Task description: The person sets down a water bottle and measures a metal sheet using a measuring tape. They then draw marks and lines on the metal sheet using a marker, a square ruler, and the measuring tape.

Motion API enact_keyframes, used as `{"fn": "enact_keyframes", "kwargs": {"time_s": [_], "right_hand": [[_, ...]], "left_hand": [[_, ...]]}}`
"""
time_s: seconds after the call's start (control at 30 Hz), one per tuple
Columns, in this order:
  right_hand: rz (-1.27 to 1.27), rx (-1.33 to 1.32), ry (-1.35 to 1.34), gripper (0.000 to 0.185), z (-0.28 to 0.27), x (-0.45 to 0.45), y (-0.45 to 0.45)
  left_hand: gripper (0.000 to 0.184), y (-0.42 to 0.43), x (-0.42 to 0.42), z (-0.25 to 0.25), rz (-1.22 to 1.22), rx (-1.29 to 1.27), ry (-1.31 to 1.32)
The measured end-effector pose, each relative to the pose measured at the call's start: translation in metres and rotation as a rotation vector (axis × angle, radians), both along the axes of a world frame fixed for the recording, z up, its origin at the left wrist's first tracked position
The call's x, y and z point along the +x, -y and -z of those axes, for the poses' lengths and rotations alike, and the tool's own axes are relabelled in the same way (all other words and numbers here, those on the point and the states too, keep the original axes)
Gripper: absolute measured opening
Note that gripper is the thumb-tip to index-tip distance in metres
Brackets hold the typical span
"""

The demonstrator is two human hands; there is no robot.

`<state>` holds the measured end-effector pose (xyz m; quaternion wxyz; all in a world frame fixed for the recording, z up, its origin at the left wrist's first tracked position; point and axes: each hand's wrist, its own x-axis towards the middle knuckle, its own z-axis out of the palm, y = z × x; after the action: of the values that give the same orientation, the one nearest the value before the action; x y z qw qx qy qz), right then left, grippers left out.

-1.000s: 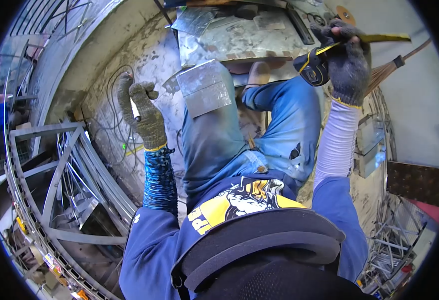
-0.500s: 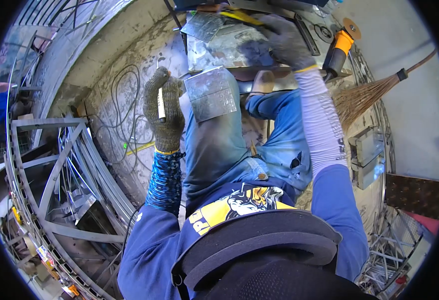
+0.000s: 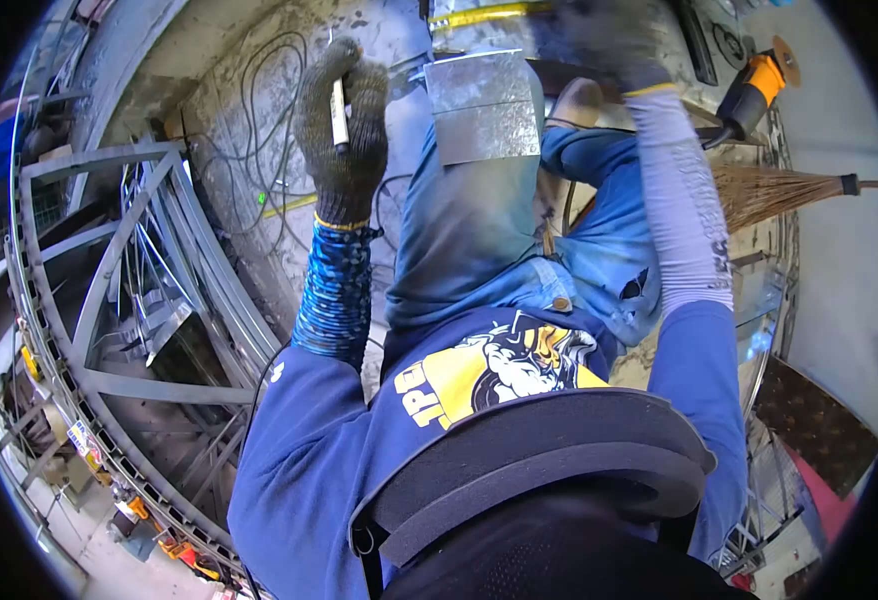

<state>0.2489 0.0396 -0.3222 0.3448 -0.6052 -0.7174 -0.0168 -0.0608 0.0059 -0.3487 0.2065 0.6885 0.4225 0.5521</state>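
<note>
My left hand (image 3: 341,130), in a dark knit glove, is closed around a slim white pen (image 3: 339,115) with a thin tip pointing up. A square piece of galvanized sheet metal (image 3: 487,108) lies on my left knee, a line across its face. At the top edge my gloved right hand (image 3: 614,40) is smeared by motion and partly cut off. From it a yellow tape measure blade (image 3: 489,15) stretches left, above the metal piece. The blade's far end reaches a dark upright edge.
An orange and black angle grinder (image 3: 754,92) lies at the upper right, near a straw broom (image 3: 784,193). Welded metal frames (image 3: 99,270) stand at the left. A loose cable (image 3: 254,120) coils over the floor beside my left hand.
My view has shifted, so the scene sits higher and further right. My right hand and the yellow blade have come nearer the sheet metal. My left hand still holds the pen.
</note>
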Motion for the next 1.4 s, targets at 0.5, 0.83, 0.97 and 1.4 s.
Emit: {"fn": "enact_keyframes", "kwargs": {"time_s": [0.5,0.83,0.97,1.4], "right_hand": [[0.549,-0.730,0.384,0.059,0.053,0.232,-0.022],[0.609,-0.646,-0.144,0.080,0.065,0.268,-0.017],[0.480,-0.537,0.007,0.067,0.057,0.267,0.030],[0.303,-0.311,-0.747,0.047,-0.029,0.050,0.184]], "left_hand": [[0.040,-0.022,0.006,-0.008,0.442,-0.546,-0.113],[0.048,0.041,-0.020,0.016,0.447,-0.980,0.660],[0.053,0.043,-0.018,0.019,0.491,-0.928,0.851],[0.057,0.041,0.029,0.008,0.441,-0.497,0.279]]}}
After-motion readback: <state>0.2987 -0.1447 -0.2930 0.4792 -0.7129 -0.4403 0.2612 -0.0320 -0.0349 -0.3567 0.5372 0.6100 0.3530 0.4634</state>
